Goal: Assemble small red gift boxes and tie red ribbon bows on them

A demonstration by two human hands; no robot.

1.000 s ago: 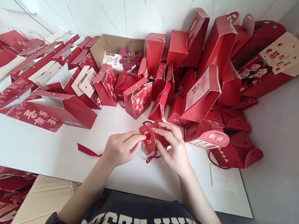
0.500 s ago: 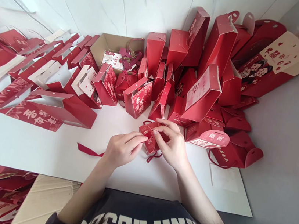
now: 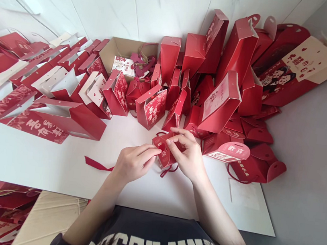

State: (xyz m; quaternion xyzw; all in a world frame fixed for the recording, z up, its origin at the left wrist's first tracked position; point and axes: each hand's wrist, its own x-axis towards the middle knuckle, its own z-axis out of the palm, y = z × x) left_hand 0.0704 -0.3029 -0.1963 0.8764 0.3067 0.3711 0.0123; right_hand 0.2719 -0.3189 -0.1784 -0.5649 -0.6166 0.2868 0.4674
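Note:
A small red gift box [image 3: 163,157] with gold print stands on the white table [image 3: 147,193], between my two hands. The thumb and fingers of my left hand [image 3: 135,162] are closed at the left edge of its top flap. From the other side my right hand [image 3: 188,155] grips the flap with thumb and bent fingers. A dark red cord [image 3: 167,172] pokes out at the box's near side. Beside my left hand lies a strip of red ribbon [image 3: 96,164], its right end hidden behind the hand.
Red paper bags [image 3: 69,117] stand in rows on the left. More red boxes [image 3: 224,102] crowd the back and right. A cardboard box [image 3: 109,52] at the wall holds ribbons and cards. Below the table edge, another carton [image 3: 49,220] sits by red bags.
My right fingers have shifted very slightly on the flap, and the view has moved a little. Otherwise the box and my left hand stay in place.

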